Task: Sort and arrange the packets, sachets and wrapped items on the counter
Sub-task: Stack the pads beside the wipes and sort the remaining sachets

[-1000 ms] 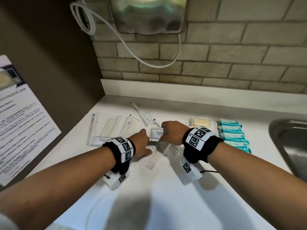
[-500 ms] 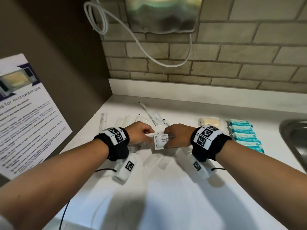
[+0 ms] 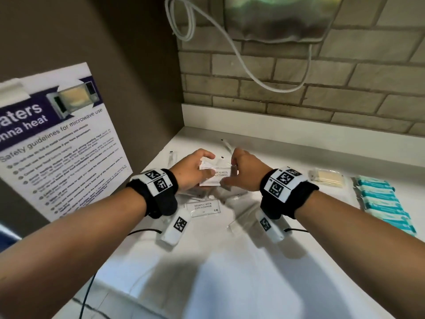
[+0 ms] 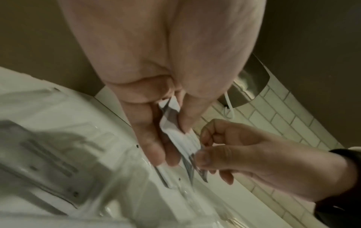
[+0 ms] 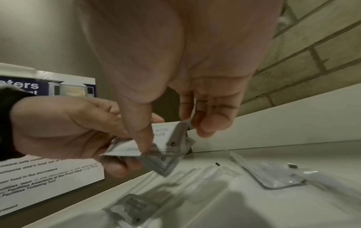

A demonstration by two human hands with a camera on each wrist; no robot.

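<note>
Both hands hold a small stack of white shampoo sachets (image 3: 218,177) above the counter. My left hand (image 3: 195,170) grips the stack's left end between thumb and fingers; the left wrist view shows the sachets (image 4: 181,138) pinched there. My right hand (image 3: 241,171) pinches the stack's right end, and the sachets (image 5: 166,143) fan out under its thumb. One more shampoo sachet (image 3: 203,207) lies flat on the white counter (image 3: 230,272) just below the hands. Clear wrapped items (image 3: 239,223) lie around it.
A packet of wooden sticks (image 3: 327,179) and a row of teal packets (image 3: 384,203) lie at the right. Long clear wrappers (image 5: 269,172) rest near the back wall. A microwave safety poster (image 3: 57,143) hangs on the left wall, and a white cable (image 3: 241,63) loops above.
Both hands have lifted off the counter with the sachets gathered into a stack between them. One sachet that was under the left wrist now lies uncovered below the hands.
</note>
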